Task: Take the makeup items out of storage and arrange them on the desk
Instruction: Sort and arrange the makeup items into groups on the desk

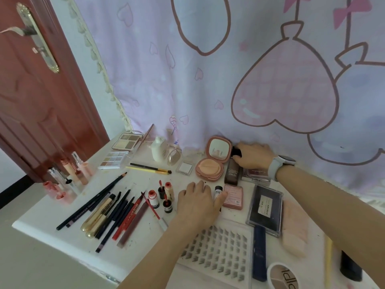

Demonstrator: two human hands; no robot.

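Observation:
Makeup items cover the white desk. My right hand, with a grey watch on the wrist, grips the black cap of a brown foundation bottle lying beside an open pink powder compact. My left hand rests palm down on the desk, its fingers spread, with the thumb against a small tube with a black cap and a pink palette. Whether it holds anything underneath is hidden. Pencils, brushes and gold tubes lie in a row at the left.
A tray of false lashes lies at the front, a dark clear-lidded case to its right. Eyeshadow palettes and a white bottle stand at the back. Lip glosses crowd the left edge. A curtain hangs behind, a door at the left.

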